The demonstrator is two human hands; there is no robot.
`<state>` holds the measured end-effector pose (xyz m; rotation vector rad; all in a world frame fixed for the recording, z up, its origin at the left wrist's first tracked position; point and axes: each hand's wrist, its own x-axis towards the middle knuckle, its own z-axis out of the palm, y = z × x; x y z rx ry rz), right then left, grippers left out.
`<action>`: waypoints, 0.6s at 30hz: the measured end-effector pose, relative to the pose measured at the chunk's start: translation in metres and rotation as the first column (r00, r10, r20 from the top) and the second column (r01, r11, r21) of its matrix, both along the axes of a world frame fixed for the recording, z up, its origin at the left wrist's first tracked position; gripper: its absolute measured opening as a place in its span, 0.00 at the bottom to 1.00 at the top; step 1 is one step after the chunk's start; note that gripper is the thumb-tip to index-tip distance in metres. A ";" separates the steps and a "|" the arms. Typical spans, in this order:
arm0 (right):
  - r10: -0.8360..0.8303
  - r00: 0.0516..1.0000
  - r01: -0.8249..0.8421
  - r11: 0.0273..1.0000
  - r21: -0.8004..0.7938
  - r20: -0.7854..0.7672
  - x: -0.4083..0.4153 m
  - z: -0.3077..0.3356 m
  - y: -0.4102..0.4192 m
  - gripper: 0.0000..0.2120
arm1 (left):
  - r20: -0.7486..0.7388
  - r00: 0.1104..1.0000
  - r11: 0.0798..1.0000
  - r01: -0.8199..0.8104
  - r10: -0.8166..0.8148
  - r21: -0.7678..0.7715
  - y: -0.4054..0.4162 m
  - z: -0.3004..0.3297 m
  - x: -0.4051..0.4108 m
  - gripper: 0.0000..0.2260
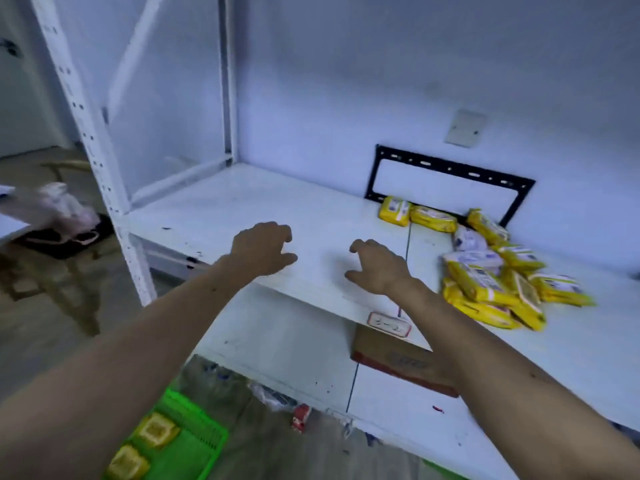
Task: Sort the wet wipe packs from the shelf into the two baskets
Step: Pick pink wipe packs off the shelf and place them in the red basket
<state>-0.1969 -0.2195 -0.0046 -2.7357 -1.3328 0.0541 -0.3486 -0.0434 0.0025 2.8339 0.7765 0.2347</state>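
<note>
Sorting is barely begun: two yellow wet wipe packs [142, 445] are seen in the green plastic basket [211, 441], while a heap of yellow and white packs [491, 268] is left at the white metal shelf's [242, 202] right end; both the left hand [265, 249] and the right hand [379, 266] are held empty, fingers loosely spread.

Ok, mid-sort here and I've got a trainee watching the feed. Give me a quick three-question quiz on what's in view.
1. True or false: both hands are empty.
2. Where does the pile of wet wipe packs lie from the right hand?
A. to its right on the shelf
B. under the left hand
C. on the floor
3. Fill in: the packs already sorted lie in the ____ basket on the floor.

Key:
1. True. Both hands hover open over the bare shelf.
2. A
3. green. Two yellow packs show in it.
</note>
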 end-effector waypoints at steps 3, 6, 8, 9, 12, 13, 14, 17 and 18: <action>-0.081 0.996 0.081 0.997 -0.001 0.024 0.053 0.012 -0.047 0.26 | 0.018 0.997 0.997 0.078 -0.078 -0.011 -0.036 0.011 0.069 0.21; -0.159 0.987 0.159 0.987 0.000 0.026 0.099 0.016 -0.091 0.26 | 0.028 0.988 0.988 0.151 -0.150 -0.039 -0.071 0.013 0.133 0.21; -0.214 0.977 0.214 0.977 -0.005 0.013 0.126 0.015 -0.115 0.25 | 0.030 0.979 0.977 0.202 -0.200 -0.061 -0.091 0.010 0.170 0.21; -0.244 0.970 0.244 0.970 -0.009 0.007 0.139 0.014 -0.127 0.24 | 0.027 0.973 0.971 0.230 -0.228 -0.066 -0.101 0.008 0.189 0.21; -0.327 0.945 0.326 0.945 -0.029 -0.003 0.175 0.011 -0.159 0.22 | -0.003 0.952 0.947 0.305 -0.307 -0.104 -0.126 -0.001 0.238 0.21; -0.354 0.935 0.353 0.935 -0.034 -0.014 0.186 0.009 -0.168 0.22 | -0.008 0.943 0.936 0.328 -0.332 -0.126 -0.133 -0.006 0.254 0.21; -0.377 0.926 0.376 0.926 -0.046 -0.027 0.196 0.008 -0.175 0.22 | -0.012 0.936 0.926 0.347 -0.352 -0.146 -0.140 -0.010 0.269 0.22; -0.425 0.902 0.418 0.904 -0.091 -0.077 0.217 0.000 -0.191 0.21 | -0.058 0.892 0.880 0.430 -0.449 -0.204 -0.159 -0.017 0.301 0.26; -0.438 0.894 0.429 0.898 -0.097 -0.100 0.222 -0.003 -0.197 0.21 | -0.083 0.856 0.847 0.482 -0.510 -0.224 -0.165 -0.019 0.310 0.29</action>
